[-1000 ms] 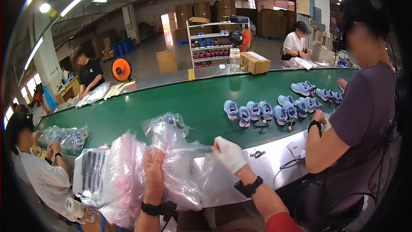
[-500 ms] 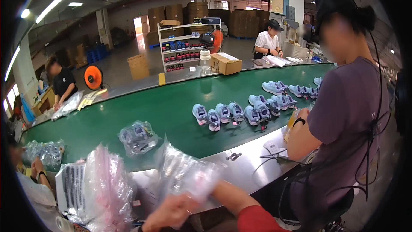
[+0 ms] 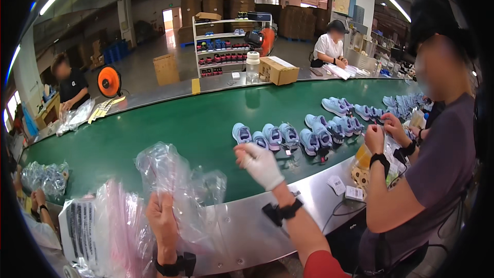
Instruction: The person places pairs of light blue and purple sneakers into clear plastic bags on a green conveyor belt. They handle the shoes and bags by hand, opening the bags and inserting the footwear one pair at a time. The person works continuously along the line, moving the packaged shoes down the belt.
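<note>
- Toward seven o'clock, the left hand is closed firmly on a clear plastic bag, gripped low down; the bag rises above the fist and spreads over the belt's near edge.
- Nothing can be made out inside that bag, so its filling looks undone.
- Just below centre, near six o'clock, the right hand in a white glove has its fingers curled in, nearly closed; whether it pinches anything, I cannot tell. It is apart from the fist.
- From the centre out toward two o'clock, pale blue shoes stand in rows on the green belt, all bare of wrapping as far as they show.
- Between eight and nine o'clock, a wrapped bundle in clear plastic lies on the belt, apparently shoes already bagged.
- At eight o'clock, a thick pile of flat bags remains, seemingly unused.
- On balance, the work looks partway: one wrapped lot shows, against many bare shoes.
</note>
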The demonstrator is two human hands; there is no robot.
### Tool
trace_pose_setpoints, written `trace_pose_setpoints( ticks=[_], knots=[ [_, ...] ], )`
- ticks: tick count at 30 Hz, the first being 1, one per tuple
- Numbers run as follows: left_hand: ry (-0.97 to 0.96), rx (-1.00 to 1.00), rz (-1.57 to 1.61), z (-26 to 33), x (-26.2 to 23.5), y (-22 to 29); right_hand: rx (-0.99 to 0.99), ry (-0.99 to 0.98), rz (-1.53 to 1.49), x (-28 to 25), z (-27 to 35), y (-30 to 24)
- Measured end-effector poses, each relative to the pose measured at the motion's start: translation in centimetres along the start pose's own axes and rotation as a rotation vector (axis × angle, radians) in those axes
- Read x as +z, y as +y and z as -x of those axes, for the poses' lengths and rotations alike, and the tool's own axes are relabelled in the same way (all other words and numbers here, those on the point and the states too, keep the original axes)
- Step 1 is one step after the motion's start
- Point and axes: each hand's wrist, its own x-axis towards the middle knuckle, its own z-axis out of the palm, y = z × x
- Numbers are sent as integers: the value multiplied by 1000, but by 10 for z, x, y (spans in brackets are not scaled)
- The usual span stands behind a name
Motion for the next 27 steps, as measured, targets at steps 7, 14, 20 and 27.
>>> trace_pose_setpoints(
  ticks=[7,14,20,27],
  knots=[
    [1,-118,87,1,-5,-26,224,-111,1118,-8,-92,118],
    [18,-99,96,6,-15,-35,361,-168,1175,35,-95,133],
    [-36,-117,162,10,-17,-24,-22,90,922,18,-31,103],
    [74,-121,127,15,-22,-4,149,80,-339,-8,51,-4]
  ],
)
